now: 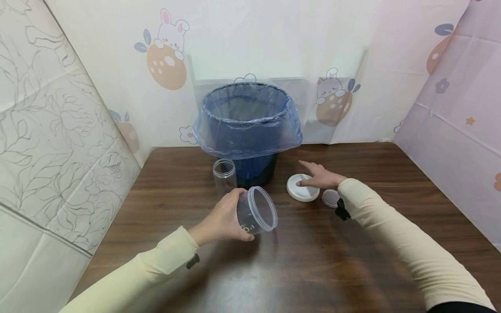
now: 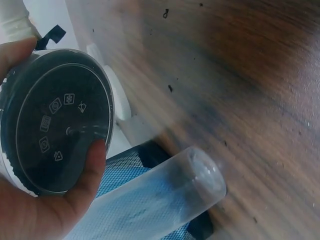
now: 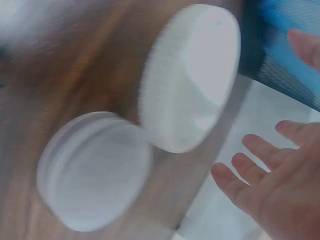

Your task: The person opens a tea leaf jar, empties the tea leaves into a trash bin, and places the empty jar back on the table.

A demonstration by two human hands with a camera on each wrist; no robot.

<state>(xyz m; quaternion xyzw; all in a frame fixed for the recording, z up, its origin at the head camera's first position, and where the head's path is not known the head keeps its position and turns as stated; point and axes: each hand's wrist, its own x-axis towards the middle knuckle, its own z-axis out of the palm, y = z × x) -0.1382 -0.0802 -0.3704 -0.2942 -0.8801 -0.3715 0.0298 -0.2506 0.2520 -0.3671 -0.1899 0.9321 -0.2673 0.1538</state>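
Note:
My left hand (image 1: 225, 217) grips a clear plastic jar (image 1: 250, 213), tipped so its open mouth faces right. In the left wrist view the underside of the jar (image 2: 62, 125) shows moulded symbols, with a finger across it. My right hand (image 1: 322, 177) hovers over a large white lid (image 1: 303, 193), fingers spread and holding nothing. Beside that lid lies a smaller, whitish lid (image 1: 330, 198), near my right wrist. In the right wrist view both the ribbed large lid (image 3: 190, 80) and the small lid (image 3: 95, 172) are apart from the fingers.
A trash bin (image 1: 250, 169) lined with a blue plastic bag (image 1: 246, 139) stands at the back of the wooden table (image 1: 305, 269). A tall clear jar (image 1: 225, 178) without a lid stands upright before it, left of centre. Printed cloth walls (image 1: 250, 39) enclose the table's back and sides.

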